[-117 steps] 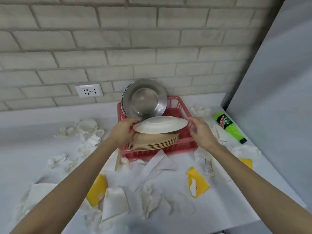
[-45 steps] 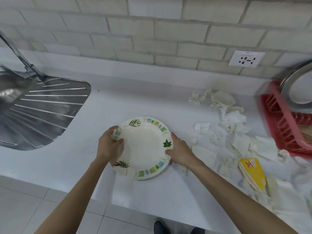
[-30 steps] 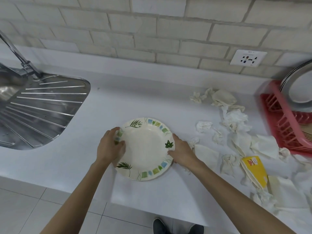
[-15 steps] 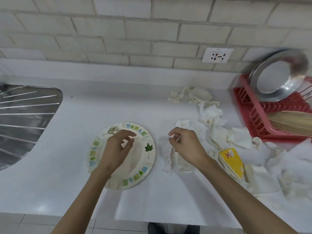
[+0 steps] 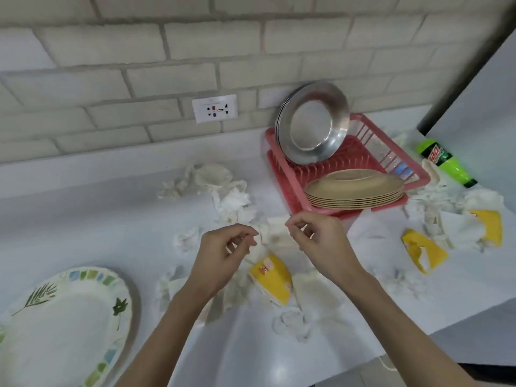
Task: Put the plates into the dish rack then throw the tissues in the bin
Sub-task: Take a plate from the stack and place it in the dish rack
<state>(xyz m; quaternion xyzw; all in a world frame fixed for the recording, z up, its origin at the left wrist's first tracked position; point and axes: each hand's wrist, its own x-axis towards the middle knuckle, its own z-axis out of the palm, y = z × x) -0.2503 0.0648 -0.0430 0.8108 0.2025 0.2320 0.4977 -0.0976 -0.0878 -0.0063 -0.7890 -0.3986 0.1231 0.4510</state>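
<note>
Leaf-patterned plate [image 5: 64, 325] flat, face up, on counter [image 5: 83, 219]

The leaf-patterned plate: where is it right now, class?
In the head view, the leaf-patterned plate lies on the counter at lower left, left of the left hand, outside the dish rack.

One wide-angle view, worn on the head — it looks forward and down across the counter [image 5: 83, 208] to the brick wall [image 5: 195, 43] along the top. The left hand [image 5: 223, 255] and right hand [image 5: 321, 241] hang mid-frame, near the lens; the rack [image 5: 279, 169] sits farther, upper right.
</note>
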